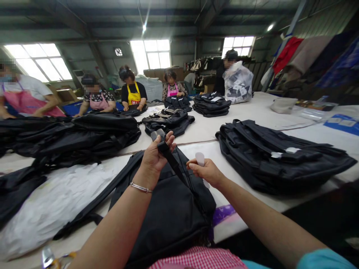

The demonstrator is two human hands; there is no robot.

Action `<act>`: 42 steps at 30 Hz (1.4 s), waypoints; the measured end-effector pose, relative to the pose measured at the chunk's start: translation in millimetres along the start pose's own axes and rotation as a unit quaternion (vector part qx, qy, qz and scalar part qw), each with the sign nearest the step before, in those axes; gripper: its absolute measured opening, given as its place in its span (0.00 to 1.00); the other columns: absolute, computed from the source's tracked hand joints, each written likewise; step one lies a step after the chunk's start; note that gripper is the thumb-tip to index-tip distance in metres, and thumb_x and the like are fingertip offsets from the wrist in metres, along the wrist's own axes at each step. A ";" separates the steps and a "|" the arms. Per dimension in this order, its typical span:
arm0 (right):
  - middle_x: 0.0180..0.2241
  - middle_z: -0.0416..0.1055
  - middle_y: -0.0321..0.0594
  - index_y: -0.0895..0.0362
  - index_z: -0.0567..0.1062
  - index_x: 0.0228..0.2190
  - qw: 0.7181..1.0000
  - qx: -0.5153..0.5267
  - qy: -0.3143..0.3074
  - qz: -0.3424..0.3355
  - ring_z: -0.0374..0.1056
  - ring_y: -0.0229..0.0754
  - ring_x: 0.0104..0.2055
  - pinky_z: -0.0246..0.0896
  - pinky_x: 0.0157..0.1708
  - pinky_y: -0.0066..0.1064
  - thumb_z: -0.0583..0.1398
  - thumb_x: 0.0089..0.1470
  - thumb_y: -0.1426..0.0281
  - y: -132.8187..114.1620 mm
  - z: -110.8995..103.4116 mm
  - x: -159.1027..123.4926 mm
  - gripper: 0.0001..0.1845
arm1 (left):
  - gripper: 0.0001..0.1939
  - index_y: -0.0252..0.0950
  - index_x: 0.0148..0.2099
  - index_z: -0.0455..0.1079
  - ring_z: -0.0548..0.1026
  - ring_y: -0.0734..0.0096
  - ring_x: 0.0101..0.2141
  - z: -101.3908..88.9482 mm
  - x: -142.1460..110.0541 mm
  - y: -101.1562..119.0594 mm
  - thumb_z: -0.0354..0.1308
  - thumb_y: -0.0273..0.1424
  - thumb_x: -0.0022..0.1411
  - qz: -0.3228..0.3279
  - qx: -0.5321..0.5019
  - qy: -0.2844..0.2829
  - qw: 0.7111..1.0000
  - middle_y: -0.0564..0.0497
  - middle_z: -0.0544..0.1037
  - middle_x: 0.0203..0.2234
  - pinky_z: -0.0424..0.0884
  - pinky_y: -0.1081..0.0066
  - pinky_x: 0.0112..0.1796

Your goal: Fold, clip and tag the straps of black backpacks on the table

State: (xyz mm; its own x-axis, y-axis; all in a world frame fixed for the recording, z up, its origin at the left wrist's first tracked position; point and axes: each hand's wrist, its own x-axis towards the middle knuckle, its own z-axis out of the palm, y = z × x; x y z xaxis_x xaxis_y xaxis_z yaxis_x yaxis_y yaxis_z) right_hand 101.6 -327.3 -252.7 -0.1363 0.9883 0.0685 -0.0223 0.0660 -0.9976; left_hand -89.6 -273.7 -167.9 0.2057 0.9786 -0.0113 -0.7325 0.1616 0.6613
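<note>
A black backpack point(168, 203) lies on the table right in front of me, beneath both hands. My left hand point(152, 158), palm up and wearing a silver bracelet point(141, 187), is closed on a black webbing strap point(176, 166) that runs down to the bag. A grey piece point(158, 134) shows at the strap's upper end, between the thumb and fingers. To the right, my right hand point(207, 172) pinches a thin white strip point(200, 158) that sticks up above its fingers. The strip is apart from the strap.
Stacked black bags point(280, 157) stand at the right, with more bags point(84, 130) heaped at the left. Crumpled white sheets point(56, 201) cover the near left. Yellow-handled scissors point(53, 258) lie at the bottom left. Several co-workers stand across the table, near a clear bag point(238, 84).
</note>
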 end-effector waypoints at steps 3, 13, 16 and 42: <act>0.25 0.72 0.37 0.59 0.78 0.35 0.996 -0.080 -0.003 -0.048 0.63 0.36 0.26 0.59 0.26 0.29 0.64 0.47 0.57 -10.1 15.5 9.8 0.19 | 0.09 0.32 0.46 0.67 0.79 0.72 0.37 3.3 1.5 -3.8 0.49 0.29 0.69 0.003 -0.007 0.026 1.000 0.43 0.78 0.44 0.76 0.69 0.40; 0.20 0.67 0.32 0.55 0.68 0.23 0.931 -0.341 0.065 -0.113 0.60 0.36 0.23 0.49 0.24 0.27 0.59 0.49 0.68 -20.1 36.4 15.9 0.06 | 0.08 0.32 0.46 0.66 0.79 0.74 0.31 -7.5 4.4 -16.4 0.53 0.21 0.64 0.019 -0.047 0.081 0.995 0.45 0.78 0.39 0.76 0.70 0.37; 0.21 0.68 0.34 0.55 0.68 0.24 0.912 -0.380 0.103 -0.117 0.62 0.37 0.24 0.50 0.25 0.28 0.57 0.50 0.71 -17.5 29.4 5.4 0.04 | 0.06 0.30 0.43 0.67 0.75 0.80 0.24 -12.6 9.5 -15.2 0.50 0.22 0.65 0.020 -0.071 0.123 0.990 0.48 0.77 0.32 0.75 0.74 0.32; 0.12 0.63 0.33 0.59 0.69 0.19 0.989 0.002 -0.073 0.129 0.59 0.33 0.11 0.47 0.12 0.23 0.54 0.56 0.63 -2.7 40.2 -5.7 0.18 | 0.11 0.32 0.32 0.63 0.62 0.82 0.13 -42.4 67.2 -25.2 0.49 0.30 0.68 -0.048 0.078 0.224 0.970 0.53 0.68 0.20 0.65 0.78 0.15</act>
State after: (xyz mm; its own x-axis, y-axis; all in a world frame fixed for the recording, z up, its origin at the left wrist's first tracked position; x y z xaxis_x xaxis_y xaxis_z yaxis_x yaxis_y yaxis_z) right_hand 62.6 -338.7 -249.9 -0.2791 0.9417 -0.1876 0.0278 -0.1874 -0.9819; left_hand -84.8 -206.6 -217.1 -0.0604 0.9226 -0.3810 -0.6101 0.2680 0.7456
